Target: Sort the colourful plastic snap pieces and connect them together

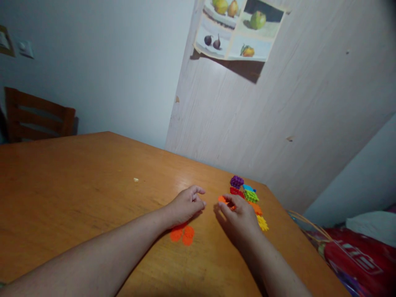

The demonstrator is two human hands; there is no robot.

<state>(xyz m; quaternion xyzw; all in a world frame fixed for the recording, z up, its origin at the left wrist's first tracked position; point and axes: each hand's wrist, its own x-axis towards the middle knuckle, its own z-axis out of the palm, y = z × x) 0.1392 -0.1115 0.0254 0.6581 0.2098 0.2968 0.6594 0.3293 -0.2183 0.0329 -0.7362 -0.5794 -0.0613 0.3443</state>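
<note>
My left hand is over the middle of the table, thumb and fingers apart, nothing between them. Just below its wrist lie several flat orange discs, partly hidden by the forearm. My right hand is closed on an orange piece that shows at its fingertips. Beside and beyond it, coloured pieces sit in small groups: purple, red, blue, green, orange and yellow.
The wooden table runs back to the wall. Small pale bits lie on its left part. A wooden chair stands at the far left. Red bags are beyond the right edge. Fruit pictures hang on the wall.
</note>
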